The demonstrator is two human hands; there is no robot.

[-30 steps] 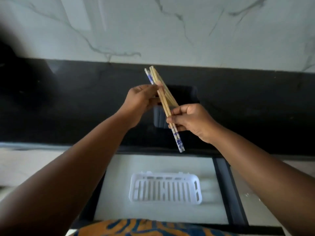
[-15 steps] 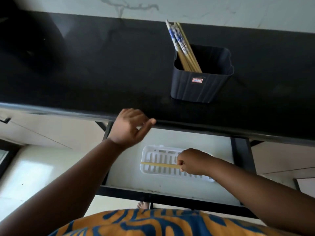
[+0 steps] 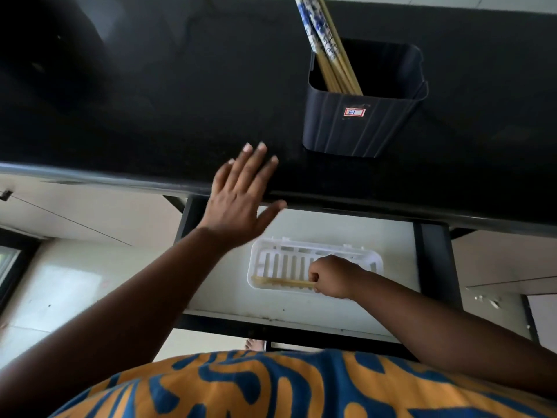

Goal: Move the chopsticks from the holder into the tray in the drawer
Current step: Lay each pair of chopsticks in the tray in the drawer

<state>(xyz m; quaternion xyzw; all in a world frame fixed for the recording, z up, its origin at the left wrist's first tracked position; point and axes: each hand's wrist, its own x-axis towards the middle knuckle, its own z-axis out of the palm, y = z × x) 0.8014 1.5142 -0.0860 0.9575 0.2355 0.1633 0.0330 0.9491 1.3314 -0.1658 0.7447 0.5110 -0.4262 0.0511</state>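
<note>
Landmark for all positions: the white slotted tray in the open drawer.

Left of the tray and above it: left hand, grip apart, fingers straight and spread. It sits over the front edge of the dark tabletop; whether it touches the edge cannot be told. It holds nothing.

At the tray: right hand, grip clamped on a small bundle of chopsticks; exact count not readable. The bundle lies lengthwise along the tray's near wall, free ends pointing to the tray's left end, apparently inside the rim.

Behind the tray and to its right, up on the tabletop: dark ribbed holder with a small label. More chopsticks with blue-and-white patterned tops lean in its left corner. Judged: task partly done, several transfers left.

Step in hand, judged: laying the bundle down in the tray.
- Lower until the sticks rest flat on the slotted floor before letting go.
- Keep them parallel to the long wall so no tip rides the rim or catches a slot.
- Loosen the fingers gradually and lift straight up, so nothing rolls or drags out.
</note>
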